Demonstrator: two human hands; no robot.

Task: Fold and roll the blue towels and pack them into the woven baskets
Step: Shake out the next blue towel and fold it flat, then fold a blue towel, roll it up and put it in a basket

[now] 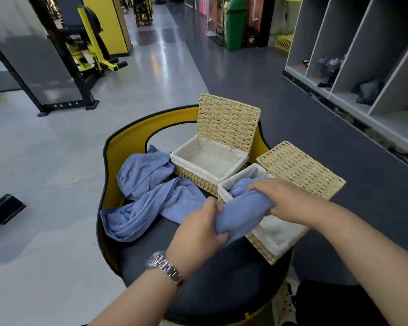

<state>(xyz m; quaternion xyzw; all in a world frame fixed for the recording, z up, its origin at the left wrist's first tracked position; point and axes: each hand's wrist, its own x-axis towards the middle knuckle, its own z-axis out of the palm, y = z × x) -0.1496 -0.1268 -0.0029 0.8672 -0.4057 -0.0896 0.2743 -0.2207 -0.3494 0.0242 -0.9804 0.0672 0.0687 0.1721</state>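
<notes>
A rolled blue towel [242,214] lies across the near-left rim of the nearer woven basket [278,241]. My left hand [198,231] grips its near end and my right hand [285,198] grips its far end over the basket. Another blue towel [242,184] sits inside that basket at its far corner. The farther woven basket [210,175] stands with its lid up and its white lining bare. Two loose blue towels lie left of the baskets, one bunched [144,172], one spread [149,208].
Everything rests on a round dark padded seat [222,290] with a yellow rim. Both basket lids [302,170] are flipped back. Grey shelving [363,55] stands at right, gym machines [85,43] at back left, and open floor lies all around.
</notes>
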